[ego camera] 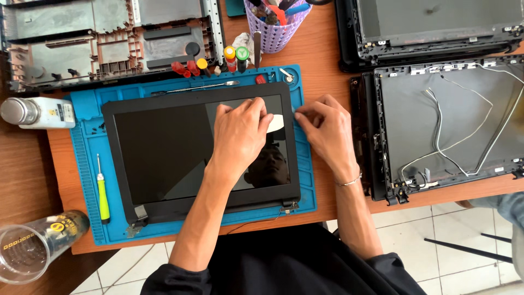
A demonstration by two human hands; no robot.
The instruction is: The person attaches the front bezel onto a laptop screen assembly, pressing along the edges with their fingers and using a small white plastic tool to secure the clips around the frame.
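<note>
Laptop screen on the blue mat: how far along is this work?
Done: the laptop screen assembly lies detached on the blue mat, hinges bare. In hand: the left hand presses the glass while the right hand works at its right edge. Left: the black bezel looks still seated all round.

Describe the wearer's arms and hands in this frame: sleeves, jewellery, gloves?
Both hands are bare, no gloves. The left hand and its forearm carry nothing. The right hand has a thin silver-coloured bracelet at the wrist. Dark sleeves are pushed up near the elbows on both arms. No rings or watch visible.
</note>
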